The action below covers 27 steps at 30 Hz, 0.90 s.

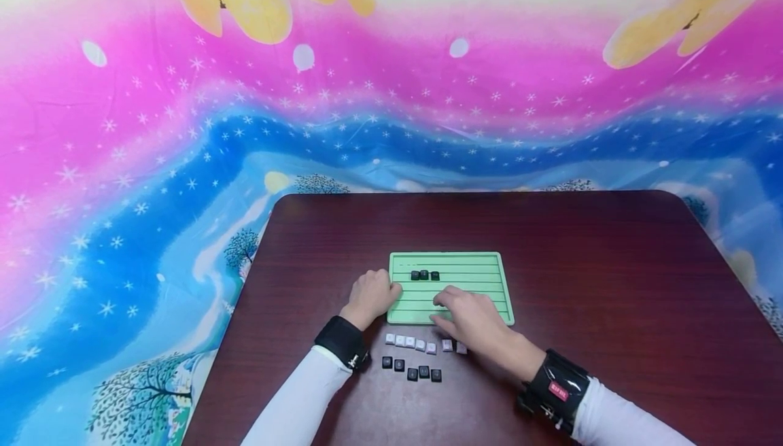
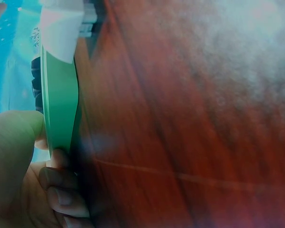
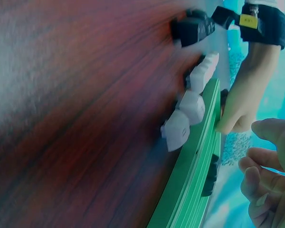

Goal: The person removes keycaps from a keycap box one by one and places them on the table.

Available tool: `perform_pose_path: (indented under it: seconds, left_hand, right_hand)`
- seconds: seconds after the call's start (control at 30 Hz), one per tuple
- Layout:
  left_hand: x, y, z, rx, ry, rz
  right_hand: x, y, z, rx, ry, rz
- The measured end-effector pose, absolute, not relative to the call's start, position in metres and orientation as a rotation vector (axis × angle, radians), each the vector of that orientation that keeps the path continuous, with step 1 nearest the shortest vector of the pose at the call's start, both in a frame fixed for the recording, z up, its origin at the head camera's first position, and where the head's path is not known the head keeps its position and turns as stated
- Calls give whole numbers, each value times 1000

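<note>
A light green ridged tray (image 1: 449,313) lies on the table, with three black keycaps (image 1: 425,275) in a row on one of its ridges. My left hand (image 1: 370,296) grips the tray's left edge; in the left wrist view the thumb lies at the top side and the curled fingers (image 2: 61,197) come under the rim. Over the tray's lower right part hovers my right hand (image 1: 474,320), fingers loosely bent and thumb apart. Nothing shows between its thumb and fingers (image 3: 263,166) in the right wrist view. Several white keycaps (image 1: 410,342) line up just below the tray.
Nearer to me, several black keycaps (image 1: 424,372) lie in an uneven row on the dark brown table (image 1: 581,262). Two white keycaps (image 3: 176,129) sit close to the tray's near edge, under my right forearm. A colourful printed cloth (image 1: 391,92) hangs behind the table.
</note>
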<state>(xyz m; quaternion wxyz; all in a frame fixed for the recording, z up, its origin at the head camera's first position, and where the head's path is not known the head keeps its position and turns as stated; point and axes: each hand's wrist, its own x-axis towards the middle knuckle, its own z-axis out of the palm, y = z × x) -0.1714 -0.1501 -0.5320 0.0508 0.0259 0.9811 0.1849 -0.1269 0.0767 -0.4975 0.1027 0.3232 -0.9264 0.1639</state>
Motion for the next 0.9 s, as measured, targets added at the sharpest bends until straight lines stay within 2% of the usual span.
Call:
perform_pose_path:
  seconds: [0.9]
  left_hand:
    - [-171,-150,-530,74,2966,577]
  right_hand:
    - [-156,76,-506,803,-2861,508]
